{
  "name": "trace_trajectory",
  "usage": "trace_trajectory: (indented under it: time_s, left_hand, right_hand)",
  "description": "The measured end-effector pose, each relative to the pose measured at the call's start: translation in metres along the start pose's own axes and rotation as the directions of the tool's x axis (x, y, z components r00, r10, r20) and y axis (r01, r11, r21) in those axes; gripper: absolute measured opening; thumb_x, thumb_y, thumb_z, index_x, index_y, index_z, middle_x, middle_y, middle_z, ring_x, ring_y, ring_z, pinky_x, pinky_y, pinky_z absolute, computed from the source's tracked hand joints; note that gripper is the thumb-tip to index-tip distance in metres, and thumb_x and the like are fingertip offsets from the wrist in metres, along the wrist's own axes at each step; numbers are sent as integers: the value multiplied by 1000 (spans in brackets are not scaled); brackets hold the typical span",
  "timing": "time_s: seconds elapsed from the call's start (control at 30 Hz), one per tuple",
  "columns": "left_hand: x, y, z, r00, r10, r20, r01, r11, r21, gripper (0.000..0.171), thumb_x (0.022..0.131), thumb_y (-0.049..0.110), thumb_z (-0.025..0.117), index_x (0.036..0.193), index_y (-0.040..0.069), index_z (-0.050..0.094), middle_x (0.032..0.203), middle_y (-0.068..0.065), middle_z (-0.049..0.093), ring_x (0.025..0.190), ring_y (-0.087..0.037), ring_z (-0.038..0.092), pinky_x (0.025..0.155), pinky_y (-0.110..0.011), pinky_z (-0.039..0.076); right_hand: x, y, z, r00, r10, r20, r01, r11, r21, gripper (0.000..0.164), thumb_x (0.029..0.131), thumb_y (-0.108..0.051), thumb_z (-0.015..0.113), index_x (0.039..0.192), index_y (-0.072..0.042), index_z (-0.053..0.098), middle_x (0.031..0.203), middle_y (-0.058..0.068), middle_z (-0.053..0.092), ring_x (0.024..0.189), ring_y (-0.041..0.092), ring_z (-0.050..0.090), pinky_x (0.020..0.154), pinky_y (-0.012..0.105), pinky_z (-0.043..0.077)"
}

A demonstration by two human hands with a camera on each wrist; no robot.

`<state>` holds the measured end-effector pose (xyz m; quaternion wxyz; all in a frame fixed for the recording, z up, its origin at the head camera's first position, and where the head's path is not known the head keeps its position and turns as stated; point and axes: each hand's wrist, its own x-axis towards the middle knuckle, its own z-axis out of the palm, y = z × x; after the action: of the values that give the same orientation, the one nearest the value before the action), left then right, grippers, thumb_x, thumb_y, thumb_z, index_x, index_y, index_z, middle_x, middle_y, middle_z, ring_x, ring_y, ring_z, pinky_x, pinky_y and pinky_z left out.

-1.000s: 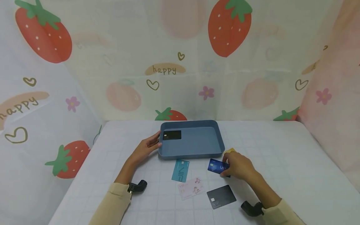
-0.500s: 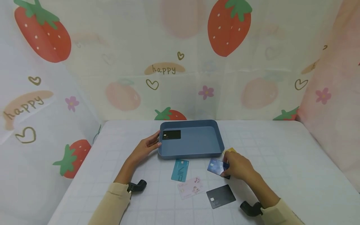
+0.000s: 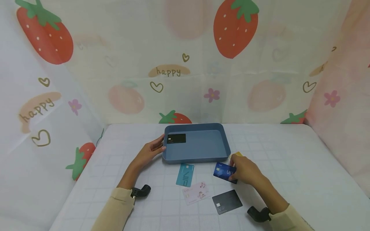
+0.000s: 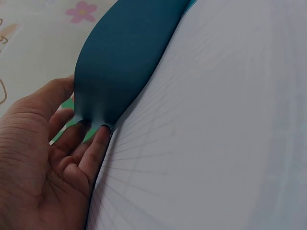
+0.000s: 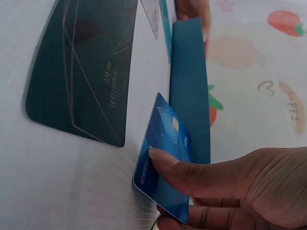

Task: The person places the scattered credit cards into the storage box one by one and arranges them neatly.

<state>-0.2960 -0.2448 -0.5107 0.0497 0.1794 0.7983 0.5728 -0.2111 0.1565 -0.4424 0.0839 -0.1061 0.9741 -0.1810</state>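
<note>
My right hand (image 3: 245,170) pinches a blue VIP card (image 3: 222,171) at its right end. In the right wrist view the thumb lies on the face of that card (image 5: 165,139), with fingers behind it, and the card stands tilted near the tray's wall. My left hand (image 3: 148,152) holds the left end of a blue-grey rectangular tray (image 3: 206,144), thumb and fingers spread around its near corner. A black card (image 3: 176,138) lies inside the tray at the left. Partly hidden behind my right hand is a yellow card (image 3: 238,154).
In front of the tray lie a teal card (image 3: 185,175), a pale pink card (image 3: 196,193) and a dark grey card (image 3: 227,201). The white table (image 3: 289,160) backs onto a strawberry-print cloth (image 3: 185,89).
The blue card's tilt changes in my right hand: its face was washed with glare half a second ago and shows deep blue now. Left hand and tray stay in place.
</note>
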Motion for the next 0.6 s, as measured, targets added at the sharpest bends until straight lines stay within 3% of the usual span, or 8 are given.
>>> trace_trajectory:
  time_s: [0.27,0.6]
  left_hand:
    - [-2,0,0,1000,-11,-2,11,1000,6,69,101,25,65,160,12,31,164,-5,31,146,-28,39,115,-39,36]
    - [-1,2,-1,1000,-1,-3,1,1000,4,69,101,26,65,160,11,32,164,-6,31,146,-29,39,116,-41,35]
  right_hand:
    - [-2,0,-2,1000,4,12,-4,1000,13,48,68,-9,94,106,-4,65,93,10,68,80,23,59,73,45,56]
    - [-2,-2,-5,999,-21,25,21,1000,-17,36,69,-10,94,98,-4,74,92,7,70,86,23,62,82,50,55]
